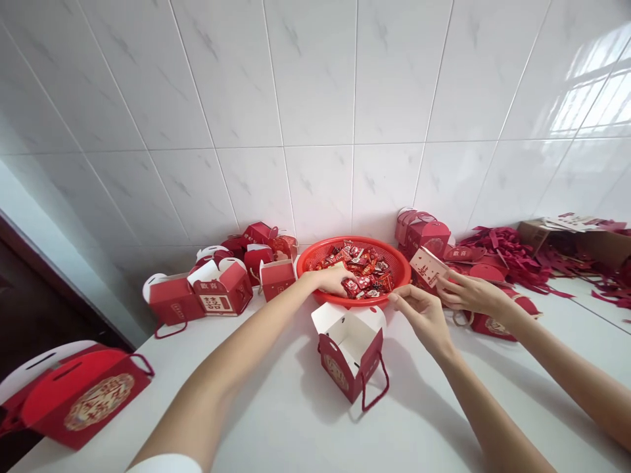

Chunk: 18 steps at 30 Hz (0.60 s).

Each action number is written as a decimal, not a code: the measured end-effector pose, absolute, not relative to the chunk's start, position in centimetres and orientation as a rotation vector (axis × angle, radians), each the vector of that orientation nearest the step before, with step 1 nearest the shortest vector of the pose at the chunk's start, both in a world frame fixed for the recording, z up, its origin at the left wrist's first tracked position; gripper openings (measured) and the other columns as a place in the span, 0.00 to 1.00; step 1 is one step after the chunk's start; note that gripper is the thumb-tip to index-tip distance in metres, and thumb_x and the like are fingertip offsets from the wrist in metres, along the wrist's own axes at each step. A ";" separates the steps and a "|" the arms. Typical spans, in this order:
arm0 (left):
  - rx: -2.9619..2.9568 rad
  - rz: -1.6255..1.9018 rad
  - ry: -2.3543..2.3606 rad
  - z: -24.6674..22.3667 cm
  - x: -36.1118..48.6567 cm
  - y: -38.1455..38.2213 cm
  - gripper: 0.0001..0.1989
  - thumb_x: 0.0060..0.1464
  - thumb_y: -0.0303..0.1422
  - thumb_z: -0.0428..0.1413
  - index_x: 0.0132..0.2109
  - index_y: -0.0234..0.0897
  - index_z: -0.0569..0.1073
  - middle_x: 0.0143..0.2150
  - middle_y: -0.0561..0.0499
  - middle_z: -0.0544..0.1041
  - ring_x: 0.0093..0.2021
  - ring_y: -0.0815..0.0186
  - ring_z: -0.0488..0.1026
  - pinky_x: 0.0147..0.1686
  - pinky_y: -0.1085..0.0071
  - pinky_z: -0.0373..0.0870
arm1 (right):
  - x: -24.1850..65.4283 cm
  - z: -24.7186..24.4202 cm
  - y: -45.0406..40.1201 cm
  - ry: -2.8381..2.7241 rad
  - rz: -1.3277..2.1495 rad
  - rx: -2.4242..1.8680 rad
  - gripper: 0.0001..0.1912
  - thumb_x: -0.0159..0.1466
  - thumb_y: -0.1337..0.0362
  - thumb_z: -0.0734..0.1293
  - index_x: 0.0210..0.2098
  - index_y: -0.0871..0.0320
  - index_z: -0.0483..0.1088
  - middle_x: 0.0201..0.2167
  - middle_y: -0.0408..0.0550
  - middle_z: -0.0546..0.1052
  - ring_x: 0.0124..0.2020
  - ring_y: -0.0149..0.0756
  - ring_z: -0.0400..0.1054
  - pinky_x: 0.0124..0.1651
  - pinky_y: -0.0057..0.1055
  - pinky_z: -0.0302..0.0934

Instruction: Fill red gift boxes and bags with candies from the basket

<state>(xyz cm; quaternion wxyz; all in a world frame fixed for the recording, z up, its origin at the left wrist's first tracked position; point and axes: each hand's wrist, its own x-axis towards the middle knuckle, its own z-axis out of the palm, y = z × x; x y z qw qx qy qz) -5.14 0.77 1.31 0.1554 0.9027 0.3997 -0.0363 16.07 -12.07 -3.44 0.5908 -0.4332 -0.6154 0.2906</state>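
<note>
My left hand [336,280] reaches into a red plastic basket [308,253] of wrapped candies [382,276]. Its fingers are curled on candies in red wrappers, and the fingertips are partly hidden. At the front right of the basket is my right hand [421,314], thumb and fingertips drawn close together on the rim. Just in front of the basket, between my forearms, stands an open red gift box [348,348] with a white inside and a dark red cord handle. No candies show inside it.
From the right, another person's hand [463,289] holds a pink printed box [428,268]. Red boxes [219,289] crowd the left, with a larger one [83,391] nearer. More boxes [426,233], dark red ribbons [507,253] and a carton [601,246] lie right, below a tiled wall.
</note>
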 end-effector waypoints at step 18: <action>2.479 -0.033 1.102 -1.4 -4.5 2.2 0.18 0.44 0.26 0.62 0.44 0.41 0.84 0.60 0.49 0.75 0.59 0.54 0.71 0.56 0.70 0.67 | 15.3 -2.0 -8.7 -1.387 0.659 -0.946 0.15 0.57 0.53 0.72 0.22 0.56 0.70 0.20 0.42 0.71 0.23 0.32 0.63 0.29 0.29 0.59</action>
